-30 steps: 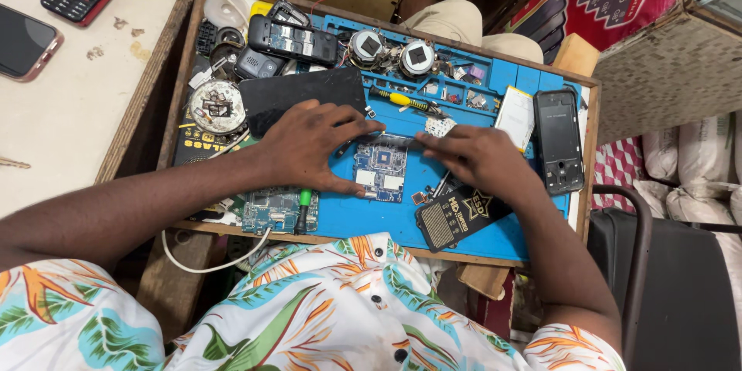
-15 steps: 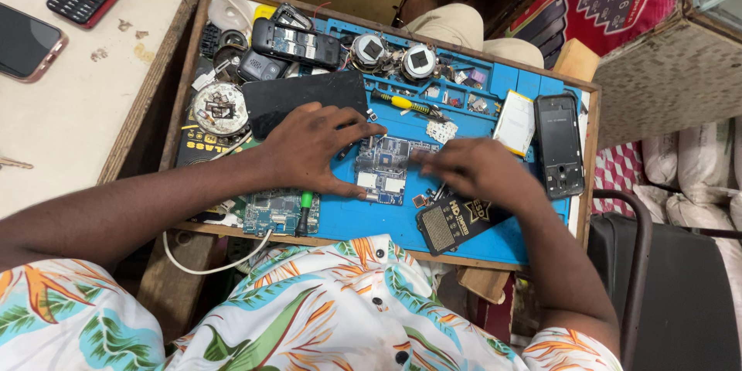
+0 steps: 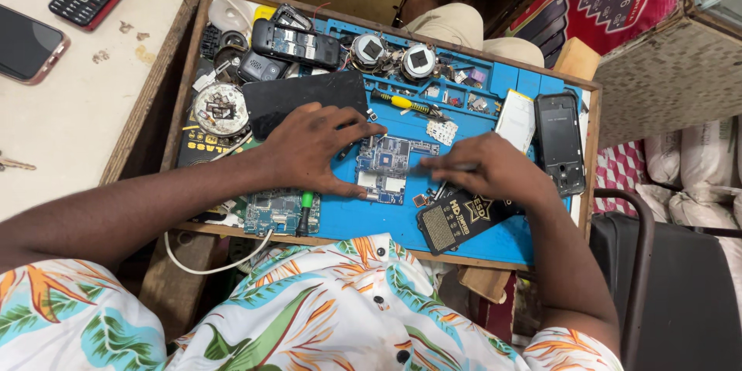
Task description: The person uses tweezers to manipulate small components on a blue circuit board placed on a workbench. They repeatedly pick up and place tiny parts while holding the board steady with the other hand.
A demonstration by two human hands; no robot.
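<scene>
Blue circuit board sits right between both hands on the blue mat. Left hand lies spread flat, fingertips pinning the board's left edge. Right hand is curled around a thin tool, tip at the board's right side, black mesh pad just under it.
</scene>
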